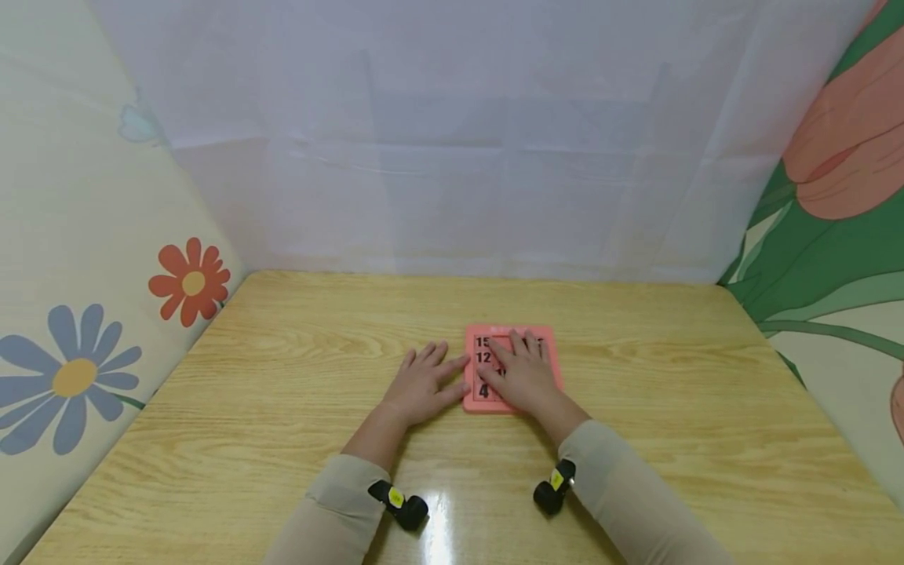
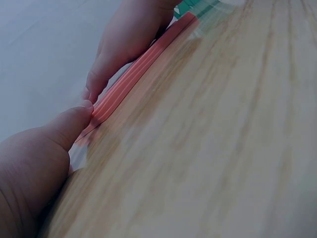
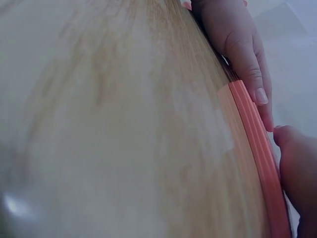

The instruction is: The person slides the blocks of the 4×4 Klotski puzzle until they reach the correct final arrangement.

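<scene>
Tbl [image 1: 282,357]: R fingers [image 1: 519,346] spread on puzzle [image 1: 483,358].

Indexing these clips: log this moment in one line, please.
pink numbered board: flat on wooden table | left hand: at its left edge | right hand: spread over it

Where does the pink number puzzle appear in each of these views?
Head: pink number puzzle below and right of centre, partly under the right hand.
Left wrist: pink number puzzle at upper left, edge-on.
Right wrist: pink number puzzle at lower right, edge-on.
Shared landmark: the wooden table.
</scene>
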`<action>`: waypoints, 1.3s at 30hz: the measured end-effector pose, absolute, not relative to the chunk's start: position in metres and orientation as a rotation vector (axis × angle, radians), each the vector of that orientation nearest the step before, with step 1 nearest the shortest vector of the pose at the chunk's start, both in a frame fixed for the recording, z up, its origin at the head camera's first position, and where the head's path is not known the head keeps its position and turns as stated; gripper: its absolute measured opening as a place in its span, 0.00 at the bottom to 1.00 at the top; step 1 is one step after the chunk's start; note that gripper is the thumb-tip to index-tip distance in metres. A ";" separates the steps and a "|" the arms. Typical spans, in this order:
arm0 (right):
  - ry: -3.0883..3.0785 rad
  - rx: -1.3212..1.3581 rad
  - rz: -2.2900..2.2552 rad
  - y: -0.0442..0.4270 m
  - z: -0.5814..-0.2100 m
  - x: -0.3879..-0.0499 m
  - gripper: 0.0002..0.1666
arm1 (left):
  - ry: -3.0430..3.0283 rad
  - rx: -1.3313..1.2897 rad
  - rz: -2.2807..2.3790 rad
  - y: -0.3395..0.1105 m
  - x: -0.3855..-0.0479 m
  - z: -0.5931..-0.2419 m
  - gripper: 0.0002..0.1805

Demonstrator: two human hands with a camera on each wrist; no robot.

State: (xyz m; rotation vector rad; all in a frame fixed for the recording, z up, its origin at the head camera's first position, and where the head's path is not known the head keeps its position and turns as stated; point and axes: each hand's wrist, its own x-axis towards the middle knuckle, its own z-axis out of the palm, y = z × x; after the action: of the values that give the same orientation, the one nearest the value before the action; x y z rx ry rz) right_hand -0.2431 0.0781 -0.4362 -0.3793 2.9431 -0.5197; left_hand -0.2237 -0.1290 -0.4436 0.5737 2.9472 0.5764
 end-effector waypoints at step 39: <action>2.943 -0.204 -0.625 0.114 -0.436 -0.243 0.40 | 2.964 0.583 0.575 -0.128 -0.226 -0.444 0.33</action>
State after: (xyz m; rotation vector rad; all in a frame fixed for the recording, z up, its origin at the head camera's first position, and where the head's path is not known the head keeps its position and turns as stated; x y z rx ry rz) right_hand -0.2426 0.1143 -0.4361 -0.2035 2.9432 -0.6249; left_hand -0.2261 -0.1277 -0.4439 0.5830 2.9635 0.5745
